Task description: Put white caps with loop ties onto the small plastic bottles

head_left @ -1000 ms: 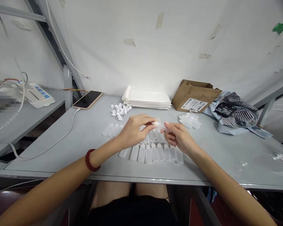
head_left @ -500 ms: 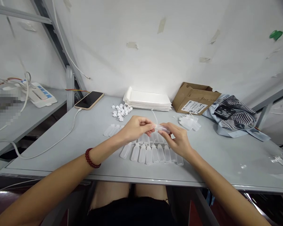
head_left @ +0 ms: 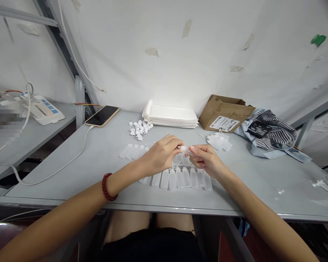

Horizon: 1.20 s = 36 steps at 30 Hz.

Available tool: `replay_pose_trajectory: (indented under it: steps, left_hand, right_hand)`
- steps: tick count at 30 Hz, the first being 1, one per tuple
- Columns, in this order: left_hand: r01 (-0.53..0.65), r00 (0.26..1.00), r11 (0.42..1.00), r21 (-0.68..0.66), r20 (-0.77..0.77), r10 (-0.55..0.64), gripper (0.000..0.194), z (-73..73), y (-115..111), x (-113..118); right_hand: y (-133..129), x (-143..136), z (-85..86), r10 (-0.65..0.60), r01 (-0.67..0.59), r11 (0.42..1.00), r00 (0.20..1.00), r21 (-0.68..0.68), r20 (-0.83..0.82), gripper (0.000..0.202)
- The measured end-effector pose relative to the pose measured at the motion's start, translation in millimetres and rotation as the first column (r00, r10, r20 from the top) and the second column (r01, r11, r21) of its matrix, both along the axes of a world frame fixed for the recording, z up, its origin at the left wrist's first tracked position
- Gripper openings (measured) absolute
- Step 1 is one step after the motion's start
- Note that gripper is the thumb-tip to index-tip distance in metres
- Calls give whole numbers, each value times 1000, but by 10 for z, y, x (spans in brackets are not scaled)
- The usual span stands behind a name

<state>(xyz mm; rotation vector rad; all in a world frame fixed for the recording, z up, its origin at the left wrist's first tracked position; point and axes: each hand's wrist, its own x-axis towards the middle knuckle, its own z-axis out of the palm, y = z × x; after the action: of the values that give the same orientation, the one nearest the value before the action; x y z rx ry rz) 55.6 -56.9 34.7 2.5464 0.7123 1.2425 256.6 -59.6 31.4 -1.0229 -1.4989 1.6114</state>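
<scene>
A small translucent plastic squeeze bottle (head_left: 187, 150) lies tilted between my two hands, above the table. My right hand (head_left: 207, 158) is closed round its body, thumb on top. My left hand (head_left: 161, 153) pinches at its neck end; whether a cap or the strap is between those fingertips is hidden. Right below the hands, a row of similar bottles (head_left: 179, 179) lies on the grey table, with another group of bottles (head_left: 131, 151) partly behind my left hand. Several white nozzle caps with thin pins (head_left: 140, 128) are heaped farther back.
White envelopes (head_left: 171, 117) are stacked against the wall, beside an open cardboard box (head_left: 221, 114). More translucent pieces (head_left: 219, 141) lie before the box. A phone (head_left: 102, 115) with its charging cable (head_left: 82, 147) is at left, bundled cloth (head_left: 273, 133) at right.
My left hand has turned over, knuckles up, at the bottle's neck. The white strap that stuck up there no longer shows. My right hand has shifted slightly along the bottle.
</scene>
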Motion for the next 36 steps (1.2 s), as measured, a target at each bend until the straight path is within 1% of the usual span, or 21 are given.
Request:
replay_pose_trajectory:
  steps: [3, 6, 7, 9, 10, 11, 12, 13, 14, 15, 17, 19, 20, 23, 26, 28, 30, 33, 34, 35, 36]
  left_hand:
    - [13, 998, 992, 129, -63, -4, 14, -50, 17, 12]
    - [3, 997, 992, 129, -74, 6, 14, -66, 55, 10]
    - [-21, 998, 994, 103, -64, 28, 13, -60, 81, -6]
    - [-118, 991, 992, 32, -59, 120, 15, -33, 157, -77]
    - [-200, 977, 980, -8, -78, 198, 16, -12, 207, -135]
    - [-283, 954, 958, -49, -113, 276, 16, 13, 261, -208]
    - [-374, 920, 923, -90, -161, 357, 16, 43, 318, -295]
    - [-466, 874, 876, -124, -221, 433, 17, 75, 373, -391]
    - [-551, 817, 823, -137, -293, 497, 17, 109, 423, -493]
    - [-611, 762, 778, -148, -375, 527, 17, 143, 468, -594]
    - [-693, 666, 701, -169, -522, 533, 18, 201, 536, -774]
    - [-739, 597, 644, -195, -633, 493, 18, 232, 576, -896]
    - [-736, 596, 641, -219, -660, 458, 19, 234, 588, -930]
    - [-706, 610, 661, -253, -691, 387, 20, 200, 602, -938]
    - [-703, 601, 671, -235, -700, 384, 18, 143, 599, -876]
    - [-702, 602, 675, -228, -697, 390, 17, 113, 594, -842]
    - [-701, 603, 678, -222, -691, 398, 18, 93, 588, -822]
    - [-708, 598, 674, -211, -686, 414, 19, 74, 582, -811]
    - [-711, 596, 671, -210, -686, 418, 20, 69, 582, -809]
    - [-714, 594, 669, -209, -686, 420, 20, 63, 583, -807]
    - [-716, 592, 667, -208, -687, 421, 19, 58, 585, -805]
  right_hand:
    - [24, 23, -16, 47, -49, 996, 998, -74, -30, 38]
    - [41, 34, 0, 45, -46, 996, 999, -75, -14, 39]
    - [46, 42, 14, 22, -22, 999, 1000, -44, 6, 39]
    - [62, 77, 53, -81, 73, 993, 993, 98, 81, 39]
    - [75, 108, 74, -171, 140, 968, 975, 206, 143, 39]
    - [95, 150, 94, -285, 204, 920, 934, 335, 214, 39]
    - [120, 200, 111, -410, 248, 847, 868, 469, 281, 38]
    - [151, 259, 126, -531, 263, 764, 776, 589, 342, 36]
    - [187, 323, 137, -624, 246, 686, 683, 685, 380, 35]
    - [225, 392, 146, -687, 216, 631, 602, 745, 408, 34]
    - [301, 531, 156, -758, 163, 582, 463, 796, 460, 34]
    - [367, 661, 156, -787, 115, 586, 317, 802, 530, 36]
    - [394, 720, 151, -784, 94, 605, 248, 791, 570, 37]
    - [460, 866, 111, -757, 91, 653, 59, 751, 651, 35]
    - [510, 971, 43, -731, 134, 669, -56, 731, 680, 35]
    - [533, 1024, 1, -724, 154, 672, -73, 725, 686, 33]
    - [545, 1061, -23, -725, 159, 671, -65, 724, 686, 31]
    - [532, 1056, 1, -746, 153, 652, -51, 743, 665, 32]
    - [517, 1033, 25, -764, 147, 636, -20, 758, 645, 32]
    - [495, 998, 55, -778, 142, 626, 47, 767, 626, 32]
    - [466, 953, 88, -779, 138, 627, 154, 767, 608, 31]
